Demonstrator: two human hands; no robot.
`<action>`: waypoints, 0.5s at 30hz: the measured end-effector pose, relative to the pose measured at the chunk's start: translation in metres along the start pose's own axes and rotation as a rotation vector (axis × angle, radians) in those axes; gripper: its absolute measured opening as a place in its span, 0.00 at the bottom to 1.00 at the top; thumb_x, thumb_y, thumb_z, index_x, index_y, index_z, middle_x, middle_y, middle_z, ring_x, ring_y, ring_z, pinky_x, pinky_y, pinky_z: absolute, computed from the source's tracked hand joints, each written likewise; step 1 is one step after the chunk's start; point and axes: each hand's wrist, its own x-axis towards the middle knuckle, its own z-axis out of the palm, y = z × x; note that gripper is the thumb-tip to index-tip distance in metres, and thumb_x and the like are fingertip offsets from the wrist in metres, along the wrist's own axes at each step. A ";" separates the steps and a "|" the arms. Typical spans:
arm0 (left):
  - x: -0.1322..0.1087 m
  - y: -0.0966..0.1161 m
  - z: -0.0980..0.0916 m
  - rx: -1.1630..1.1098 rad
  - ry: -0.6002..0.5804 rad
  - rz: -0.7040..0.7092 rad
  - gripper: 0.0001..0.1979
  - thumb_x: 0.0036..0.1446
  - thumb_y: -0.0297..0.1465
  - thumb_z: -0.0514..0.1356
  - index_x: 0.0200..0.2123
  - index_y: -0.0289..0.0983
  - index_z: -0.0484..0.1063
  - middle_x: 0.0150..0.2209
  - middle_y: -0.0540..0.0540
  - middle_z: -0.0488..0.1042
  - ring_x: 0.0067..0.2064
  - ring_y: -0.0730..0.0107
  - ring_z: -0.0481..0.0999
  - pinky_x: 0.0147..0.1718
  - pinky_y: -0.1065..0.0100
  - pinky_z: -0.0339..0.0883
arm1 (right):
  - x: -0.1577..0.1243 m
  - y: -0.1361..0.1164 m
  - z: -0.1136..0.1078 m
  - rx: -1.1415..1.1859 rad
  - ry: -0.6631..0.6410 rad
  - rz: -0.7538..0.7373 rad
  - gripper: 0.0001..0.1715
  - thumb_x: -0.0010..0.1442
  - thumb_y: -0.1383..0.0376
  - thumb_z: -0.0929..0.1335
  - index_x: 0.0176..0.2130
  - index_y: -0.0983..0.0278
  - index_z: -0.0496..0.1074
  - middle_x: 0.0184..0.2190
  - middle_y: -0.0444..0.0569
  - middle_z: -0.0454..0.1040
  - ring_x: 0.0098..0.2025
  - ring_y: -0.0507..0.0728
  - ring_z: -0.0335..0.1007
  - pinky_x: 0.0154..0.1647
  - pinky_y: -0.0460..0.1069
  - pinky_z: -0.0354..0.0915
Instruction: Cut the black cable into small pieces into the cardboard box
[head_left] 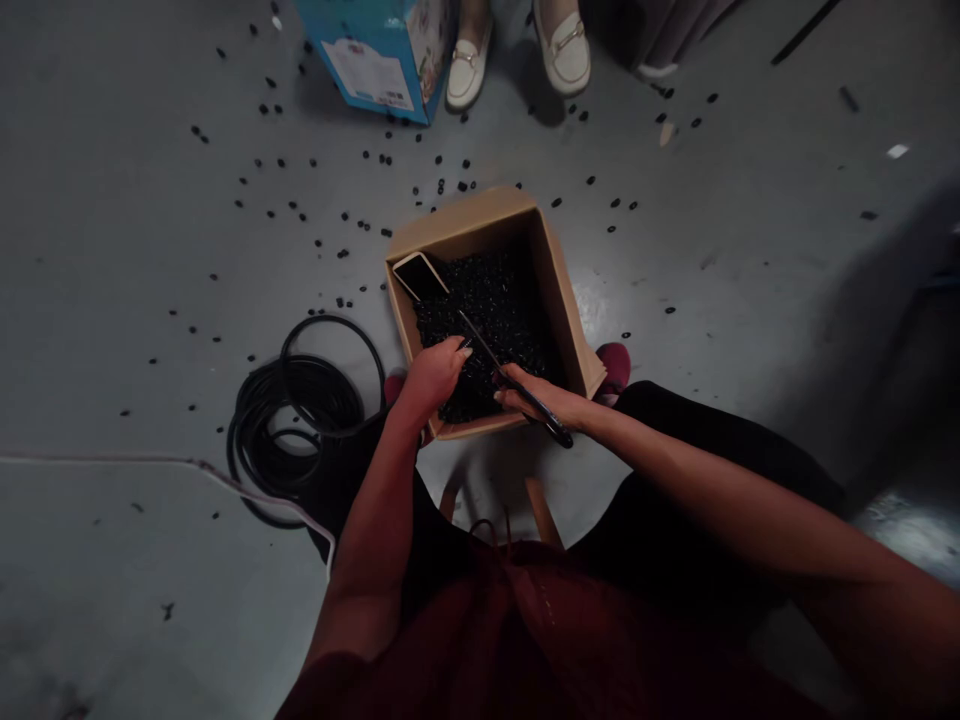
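A brown cardboard box (559,290) stands on the grey floor between my feet, filled with small black pieces (502,300). My right hand (544,400) is closed round the dark handles of a pair of scissors (487,352), whose blades point up and left over the pieces. My left hand (435,372) is curled at the box's near left edge, fingers bent over the black pieces; what it grips is hidden. A phone (420,275) leans in the box's far left corner.
A coil of black cable (300,410) lies left of the box. Small black pieces are scattered over the floor. A blue carton (375,55) and another person's white shoes (517,50) are at the top. A wooden stool leg (541,510) shows under me.
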 end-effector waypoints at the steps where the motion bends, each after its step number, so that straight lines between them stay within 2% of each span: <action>1: 0.000 0.001 0.000 -0.013 -0.010 -0.001 0.16 0.67 0.31 0.46 0.49 0.33 0.70 0.42 0.41 0.78 0.42 0.63 0.76 0.42 0.67 0.64 | 0.000 -0.001 -0.001 -0.016 -0.002 0.000 0.15 0.62 0.60 0.63 0.47 0.63 0.61 0.31 0.45 0.70 0.31 0.54 0.65 0.34 0.47 0.60; 10: -0.001 0.005 0.000 -0.090 -0.059 0.009 0.16 0.66 0.32 0.46 0.46 0.35 0.72 0.40 0.43 0.78 0.41 0.66 0.76 0.41 0.69 0.64 | 0.001 -0.003 -0.002 -0.098 0.039 0.022 0.15 0.63 0.60 0.64 0.48 0.63 0.62 0.36 0.49 0.72 0.36 0.55 0.68 0.38 0.47 0.61; 15: -0.001 0.007 -0.002 -0.069 -0.099 0.020 0.15 0.66 0.31 0.46 0.41 0.35 0.72 0.35 0.45 0.76 0.37 0.68 0.75 0.38 0.70 0.64 | 0.003 0.000 0.001 -0.153 0.119 0.013 0.10 0.63 0.59 0.64 0.42 0.62 0.64 0.35 0.48 0.73 0.35 0.56 0.67 0.35 0.47 0.60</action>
